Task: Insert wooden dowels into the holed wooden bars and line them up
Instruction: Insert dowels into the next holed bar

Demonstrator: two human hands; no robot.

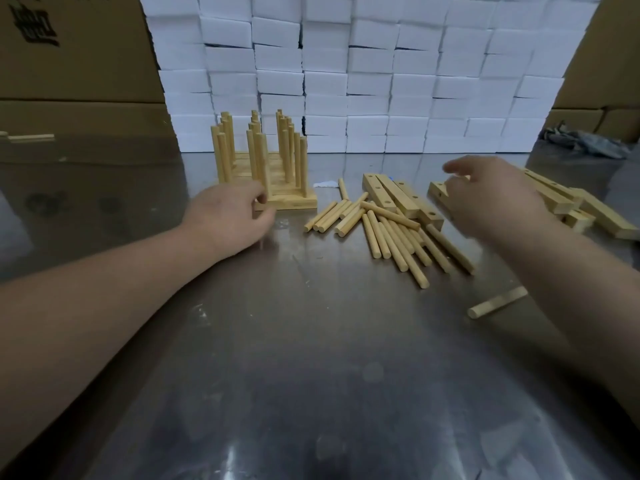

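Note:
Several holed wooden bars with upright dowels (258,150) stand lined up at the back left of the steel table (311,358). My left hand (232,216) is closed on the left end of the front bar (294,202) of that row. A loose pile of dowels (391,237) lies in the middle. Behind it lie empty holed bars (394,199). My right hand (498,199), blurred with fingers spread, is over another empty bar (437,192) and hides most of it. More bars (599,216) are heaped to its right.
One dowel (497,302) lies apart near my right forearm. A wall of white foam blocks (381,81) closes the back. Cardboard boxes (69,64) stand at the left and right. A white scrap (325,184) and a grey cloth (588,143) lie on the table.

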